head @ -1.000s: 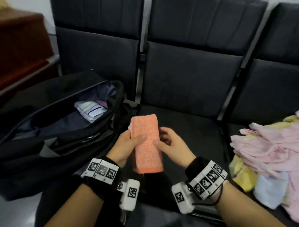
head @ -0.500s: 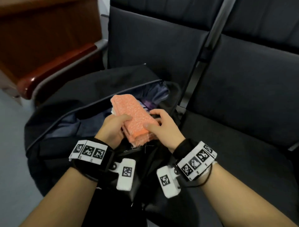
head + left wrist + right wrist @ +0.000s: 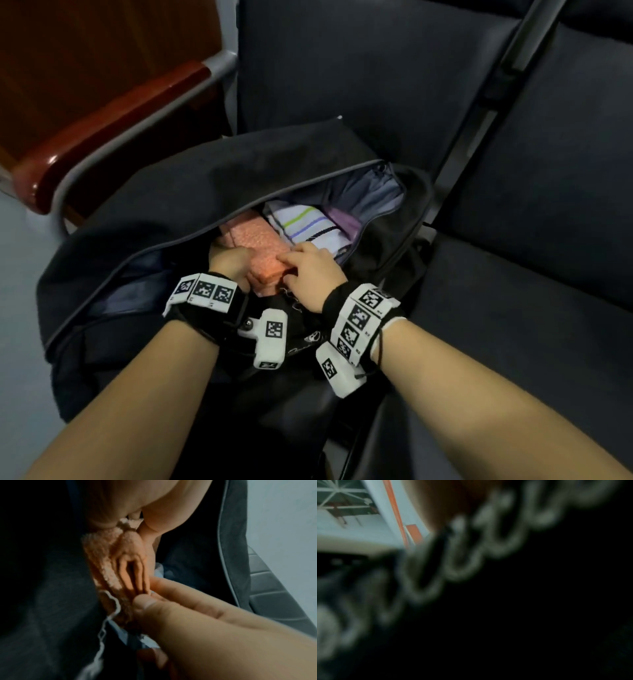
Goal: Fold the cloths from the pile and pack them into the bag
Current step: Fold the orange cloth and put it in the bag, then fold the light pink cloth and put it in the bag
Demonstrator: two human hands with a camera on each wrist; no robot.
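Folded orange terry cloth (image 3: 255,245), thick and oblong, lying slantwise in the open mouth of the black bag (image 3: 205,185) at mid-frame of the head view, near end gripped between left hand (image 3: 233,262) and right hand (image 3: 310,270); in the left wrist view, stacked fold edges bunched and showing end-on. Just to its upper right inside the bag, a folded white cloth (image 3: 305,222) with green, blue and dark stripes, and a purple one (image 3: 344,221) beside that. Bag unzipped wide, flap thrown toward upper left, grey lining showing.

dark padded seats (image 3: 376,68), wooden armrest (image 3: 113,126), grey floor (image 3: 17,308).
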